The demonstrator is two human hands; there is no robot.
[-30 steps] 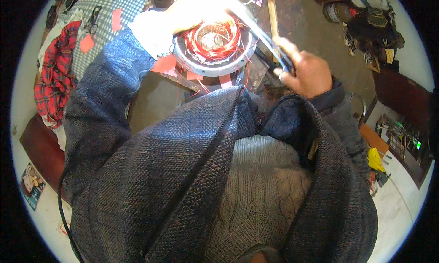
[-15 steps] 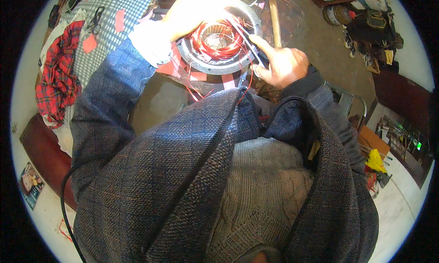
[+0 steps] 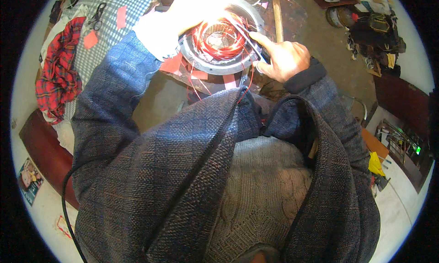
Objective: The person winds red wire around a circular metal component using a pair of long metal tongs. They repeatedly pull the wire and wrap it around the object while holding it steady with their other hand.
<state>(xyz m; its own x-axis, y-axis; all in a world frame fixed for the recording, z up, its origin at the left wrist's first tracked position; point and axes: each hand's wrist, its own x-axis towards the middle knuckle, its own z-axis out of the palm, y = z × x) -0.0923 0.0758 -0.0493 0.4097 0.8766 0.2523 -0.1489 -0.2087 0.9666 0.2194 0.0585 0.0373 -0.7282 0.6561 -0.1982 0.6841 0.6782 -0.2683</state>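
Observation:
A grey metal motor stator (image 3: 214,69) sits in front of me, with red copper wire coils (image 3: 201,46) bunched around its inner bore. My left hand (image 3: 186,15) rests at the stator's far left side by the coils; strong glare washes out its fingers. On the right, my right hand (image 3: 287,60) is closed around a slim, pale, straight tool (image 3: 252,45), whose exact kind I cannot make out. The tool slants up and left across the coils on the stator's right side. Loose red wire ends hang over the near rim toward my jacket.
Pink paper pieces (image 3: 171,65) lie under and around the stator. A wooden handle (image 3: 277,20) stands just right of it. Off to the left, a checked cloth (image 3: 107,45) bears black scissors (image 3: 98,16) and a red plaid garment (image 3: 59,70). Assorted items (image 3: 379,22) sit far right.
The whole view has shifted slightly. Both hands keep almost the same places at the stator, and the tool still lies across the coils.

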